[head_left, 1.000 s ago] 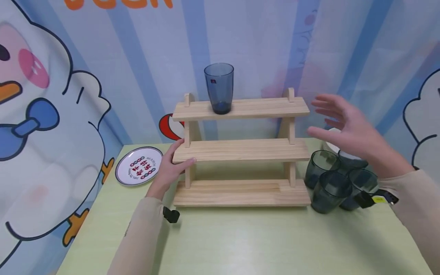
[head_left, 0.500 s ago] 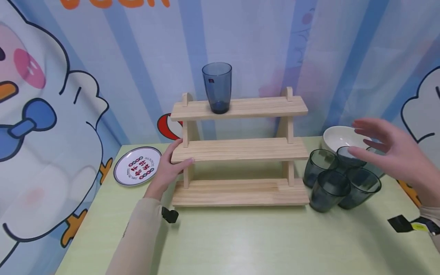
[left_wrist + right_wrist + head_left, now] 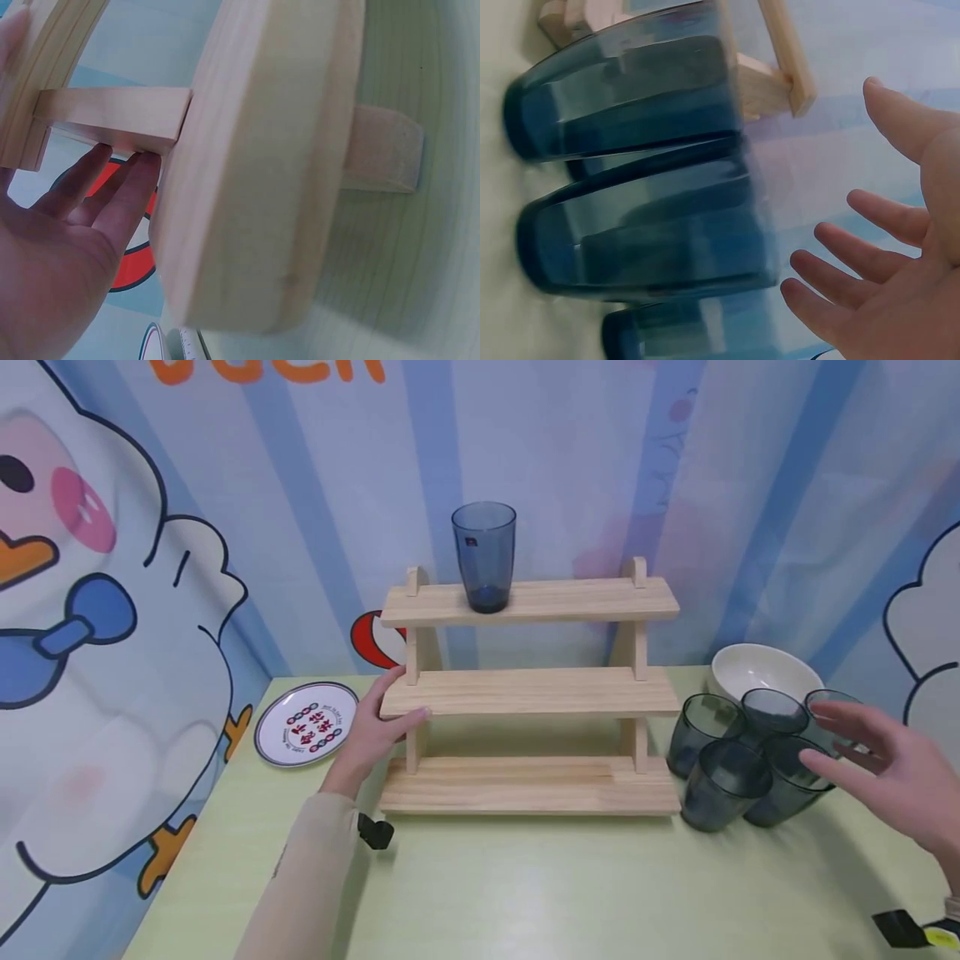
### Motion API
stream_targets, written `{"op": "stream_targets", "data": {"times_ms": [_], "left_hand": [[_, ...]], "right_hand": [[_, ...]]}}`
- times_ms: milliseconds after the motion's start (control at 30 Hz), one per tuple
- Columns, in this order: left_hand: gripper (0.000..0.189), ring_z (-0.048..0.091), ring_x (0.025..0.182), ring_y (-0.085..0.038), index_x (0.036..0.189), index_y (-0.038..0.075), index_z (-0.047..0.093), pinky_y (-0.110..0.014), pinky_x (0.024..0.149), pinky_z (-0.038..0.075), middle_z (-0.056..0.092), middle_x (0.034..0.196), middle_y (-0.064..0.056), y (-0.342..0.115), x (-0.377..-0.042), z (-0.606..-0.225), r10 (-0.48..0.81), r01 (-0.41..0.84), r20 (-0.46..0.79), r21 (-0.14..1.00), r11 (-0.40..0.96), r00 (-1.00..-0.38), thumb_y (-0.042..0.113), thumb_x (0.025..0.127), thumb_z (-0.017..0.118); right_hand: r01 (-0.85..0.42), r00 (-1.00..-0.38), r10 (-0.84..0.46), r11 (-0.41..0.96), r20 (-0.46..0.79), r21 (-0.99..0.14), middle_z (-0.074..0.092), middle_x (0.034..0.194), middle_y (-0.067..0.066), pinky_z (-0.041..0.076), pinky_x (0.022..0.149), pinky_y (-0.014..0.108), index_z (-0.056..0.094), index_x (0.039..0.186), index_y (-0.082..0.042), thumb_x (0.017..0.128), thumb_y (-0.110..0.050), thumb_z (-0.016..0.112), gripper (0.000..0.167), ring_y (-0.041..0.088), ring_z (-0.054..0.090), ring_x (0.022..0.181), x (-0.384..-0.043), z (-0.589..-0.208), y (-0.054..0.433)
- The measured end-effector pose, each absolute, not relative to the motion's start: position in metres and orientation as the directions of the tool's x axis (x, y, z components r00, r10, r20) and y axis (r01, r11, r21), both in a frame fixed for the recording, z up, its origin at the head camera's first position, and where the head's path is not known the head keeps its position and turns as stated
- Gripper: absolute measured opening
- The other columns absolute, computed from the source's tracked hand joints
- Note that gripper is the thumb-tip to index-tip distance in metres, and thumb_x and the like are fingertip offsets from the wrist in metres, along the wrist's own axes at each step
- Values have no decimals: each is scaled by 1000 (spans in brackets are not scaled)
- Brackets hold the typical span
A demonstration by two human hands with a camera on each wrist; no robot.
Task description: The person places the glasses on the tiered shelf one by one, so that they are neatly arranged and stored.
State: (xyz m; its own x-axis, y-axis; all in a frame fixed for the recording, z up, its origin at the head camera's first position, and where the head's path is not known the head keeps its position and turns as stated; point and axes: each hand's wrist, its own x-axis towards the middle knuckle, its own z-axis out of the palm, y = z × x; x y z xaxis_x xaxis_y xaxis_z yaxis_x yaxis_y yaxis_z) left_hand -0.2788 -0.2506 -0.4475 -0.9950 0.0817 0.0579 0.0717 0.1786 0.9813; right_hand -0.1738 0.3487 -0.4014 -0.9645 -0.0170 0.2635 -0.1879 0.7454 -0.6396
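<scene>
A three-tier wooden display rack (image 3: 530, 692) stands on the table. My left hand (image 3: 371, 728) grips it at the left end of the middle shelf, thumb in front. In the left wrist view its fingers (image 3: 135, 195) reach behind against an upright. One blue-tinted drinking glass (image 3: 485, 560) stands upright on the top shelf. My right hand (image 3: 892, 768) hovers at the right, fingers spread and holding nothing, overlapping the rearmost glass of a cluster. Several dark-tinted drinking glasses (image 3: 723, 789) make up that cluster, right beside the rack. In the right wrist view the fingertips face the glass rims (image 3: 761, 217).
Behind the glasses is a white bowl (image 3: 765, 670). A white plate (image 3: 306, 725) with red lettering lies left of the rack. The pale green table (image 3: 525, 893) ends at a blue curtain (image 3: 525, 460) with cartoon ducks.
My right hand has moved away from the top shelf, rightward and down to beside the glasses, uncovering the white bowl. My left hand keeps its grip on the rack.
</scene>
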Motion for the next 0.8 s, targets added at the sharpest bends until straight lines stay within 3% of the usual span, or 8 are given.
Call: {"op": "stream_targets", "data": {"times_ms": [33, 100, 233, 300, 400, 600, 700, 800], "left_hand": [[82, 54, 131, -34, 162, 38, 37, -48, 103, 54, 40, 161, -11, -250, -279, -447, 83, 72, 58, 982, 177, -995, 27, 94, 82], [83, 55, 131, -33, 162, 38, 37, -50, 104, 53, 40, 161, -10, -250, -278, -447, 83, 73, 58, 981, 178, -995, 27, 94, 82], [83, 54, 132, -33, 162, 38, 37, -50, 104, 53, 41, 160, -10, -250, -278, -447, 82, 72, 58, 981, 179, -995, 27, 94, 82], [83, 53, 132, -33, 162, 38, 37, -50, 104, 52, 41, 160, -11, -249, -278, -447, 78, 71, 57, 981, 178, -995, 27, 94, 82], [82, 53, 132, -34, 161, 40, 38, -50, 104, 52, 41, 159, -10, -249, -278, -447, 72, 64, 51, 981, 183, -996, 27, 94, 82], [82, 52, 133, -34, 160, 42, 38, -53, 105, 51, 41, 160, -9, -249, -279, -449, 68, 58, 46, 980, 190, -997, 30, 93, 83], [82, 52, 133, -34, 160, 43, 38, -53, 105, 51, 41, 160, -8, -250, -280, -449, 67, 59, 47, 980, 188, -997, 31, 93, 83], [82, 52, 133, -33, 160, 43, 38, -52, 105, 51, 42, 160, -8, -250, -279, -449, 65, 61, 50, 981, 182, -997, 30, 93, 83]], "right_hand": [[-183, -964, -9, 745, 264, -642, 37, 159, 35, 25, 103, -3, 35, 162, -3, 104, -23, 70, 71, 14, 34, 153, -173, -405, 350], [-166, -968, 4, 741, 251, -650, 34, 161, 35, 25, 109, 1, 32, 163, -3, 104, -24, 69, 73, 37, 31, 154, -171, -411, 350], [-128, -976, 26, 734, 216, -667, 30, 163, 36, 27, 126, 34, 26, 165, -3, 105, -26, 67, 76, 55, 28, 148, -168, -420, 350], [-115, -979, 31, 729, 200, -675, 27, 163, 37, 26, 121, 62, 23, 166, -2, 105, -27, 67, 79, 59, 26, 146, -167, -425, 349], [-103, -982, 35, 715, 183, -691, 23, 164, 39, 25, 110, 77, 19, 166, -1, 105, -26, 67, 82, 62, 23, 145, -168, -431, 348], [-47, -988, 71, 708, 137, -705, 21, 163, 41, 34, 98, 80, 11, 167, 0, 104, -30, 69, 90, 70, 26, 140, -171, -440, 347], [-10, -989, 98, 699, 109, -715, 19, 165, 40, 51, 96, 61, 9, 168, -1, 104, -32, 69, 93, 70, 28, 139, -173, -445, 347], [7, -988, 116, 701, 104, -713, 20, 165, 38, 55, 84, 46, 10, 168, -2, 103, -34, 70, 93, 69, 32, 137, -174, -449, 347]]}}
